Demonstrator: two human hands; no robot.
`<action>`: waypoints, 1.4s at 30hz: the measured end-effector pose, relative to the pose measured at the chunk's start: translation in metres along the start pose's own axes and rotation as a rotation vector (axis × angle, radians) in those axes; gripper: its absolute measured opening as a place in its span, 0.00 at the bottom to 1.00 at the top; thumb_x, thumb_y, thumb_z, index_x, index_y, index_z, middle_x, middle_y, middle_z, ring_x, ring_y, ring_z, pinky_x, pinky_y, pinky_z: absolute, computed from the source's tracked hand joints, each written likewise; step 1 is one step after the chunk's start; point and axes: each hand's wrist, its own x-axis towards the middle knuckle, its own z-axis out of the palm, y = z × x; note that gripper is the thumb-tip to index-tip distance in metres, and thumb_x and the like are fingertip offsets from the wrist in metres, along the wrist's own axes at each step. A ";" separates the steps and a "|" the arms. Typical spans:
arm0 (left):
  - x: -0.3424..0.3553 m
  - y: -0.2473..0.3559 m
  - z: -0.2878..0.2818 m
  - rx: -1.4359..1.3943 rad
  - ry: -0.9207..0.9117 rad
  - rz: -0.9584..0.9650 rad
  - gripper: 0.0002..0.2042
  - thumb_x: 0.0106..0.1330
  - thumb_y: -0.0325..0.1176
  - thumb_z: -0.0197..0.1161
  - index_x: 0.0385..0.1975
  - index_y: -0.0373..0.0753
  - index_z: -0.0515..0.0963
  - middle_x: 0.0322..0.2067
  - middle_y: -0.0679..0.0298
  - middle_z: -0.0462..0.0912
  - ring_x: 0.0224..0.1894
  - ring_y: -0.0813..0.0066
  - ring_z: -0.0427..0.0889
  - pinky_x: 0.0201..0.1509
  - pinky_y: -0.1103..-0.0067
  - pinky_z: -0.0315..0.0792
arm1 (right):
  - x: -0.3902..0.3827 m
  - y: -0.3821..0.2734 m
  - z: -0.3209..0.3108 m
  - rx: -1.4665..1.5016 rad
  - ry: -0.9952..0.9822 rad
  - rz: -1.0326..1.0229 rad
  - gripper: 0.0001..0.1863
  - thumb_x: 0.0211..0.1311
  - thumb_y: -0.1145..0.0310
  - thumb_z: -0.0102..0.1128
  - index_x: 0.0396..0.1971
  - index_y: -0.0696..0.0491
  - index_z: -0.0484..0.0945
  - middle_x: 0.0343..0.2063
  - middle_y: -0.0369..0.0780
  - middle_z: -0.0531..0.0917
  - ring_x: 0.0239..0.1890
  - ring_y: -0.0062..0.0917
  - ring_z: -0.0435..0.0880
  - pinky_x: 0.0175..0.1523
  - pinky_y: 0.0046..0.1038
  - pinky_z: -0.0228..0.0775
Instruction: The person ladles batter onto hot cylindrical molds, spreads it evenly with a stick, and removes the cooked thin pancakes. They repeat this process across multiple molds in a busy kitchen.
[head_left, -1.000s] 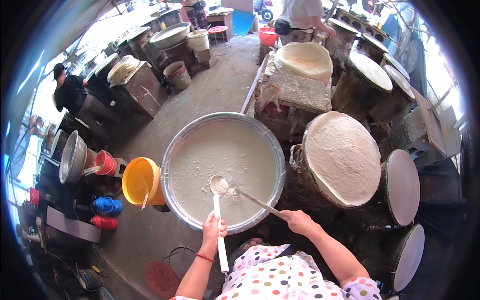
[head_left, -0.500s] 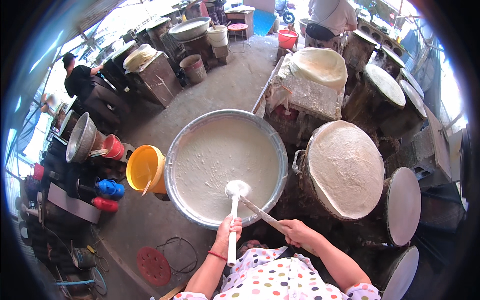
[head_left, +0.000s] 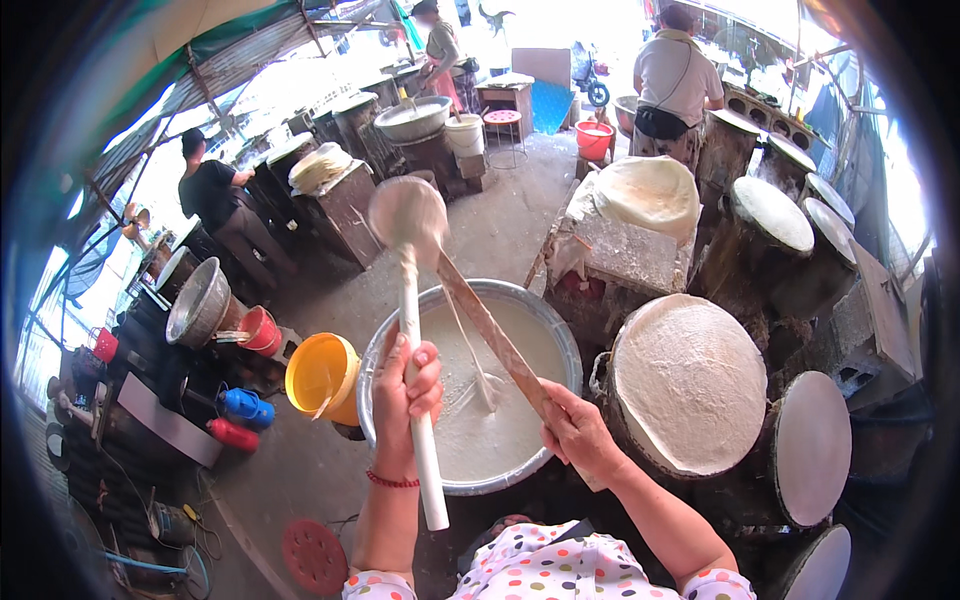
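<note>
My left hand (head_left: 408, 390) is closed around the white handle of a ladle (head_left: 424, 460), its round head raised over the far rim of a large basin (head_left: 574, 350). In my right hand (head_left: 585, 432) is a flat wooden stick (head_left: 500, 345), slanting up and left so its far end meets the ladle's head. A stream of pale batter (head_left: 515, 420) falls from there into the batter filling the basin. To the right of the basin a round griddle (head_left: 690, 385) carries a spread, pale layer. The ladle's head is blurred, and its inside cannot be made out.
A yellow bucket (head_left: 322, 372) stands left of the basin. Behind the griddle, a block-like stand (head_left: 640, 250) bears a stack of thin flat sheets. More round griddles (head_left: 815, 445) line the right side. A person (head_left: 678, 80) stands at the back right, another (head_left: 215, 200) at the left.
Both hands have risen, lifting the ladle and the stick out of the basin. Batter now runs down from them. My view has tilted up, showing more of the far end.
</note>
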 end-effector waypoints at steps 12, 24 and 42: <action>-0.001 -0.028 -0.073 -0.663 0.135 -0.616 0.13 0.75 0.38 0.42 0.31 0.34 0.60 0.20 0.69 0.61 0.15 0.86 0.60 0.11 0.88 0.60 | -0.002 0.085 -0.030 -0.844 0.482 -0.369 0.22 0.53 0.69 0.63 0.49 0.35 0.77 0.23 0.40 0.76 0.26 0.37 0.80 0.29 0.35 0.74; -0.013 -0.144 0.053 -0.597 0.021 -1.068 0.18 0.75 0.37 0.40 0.57 0.32 0.57 0.29 0.63 0.63 0.18 0.83 0.63 0.12 0.85 0.67 | -0.170 0.114 -0.090 -1.014 1.125 -0.335 0.25 0.50 0.72 0.66 0.51 0.37 0.77 0.19 0.34 0.71 0.20 0.26 0.76 0.22 0.28 0.71; -0.376 -0.557 0.287 -0.447 -0.350 -2.434 0.18 0.74 0.34 0.43 0.54 0.23 0.59 0.26 0.64 0.63 0.17 0.86 0.63 0.12 0.87 0.65 | -0.617 0.214 -0.039 0.146 2.500 0.187 0.19 0.61 0.73 0.58 0.54 0.52 0.75 0.31 0.33 0.81 0.27 0.16 0.72 0.35 0.20 0.68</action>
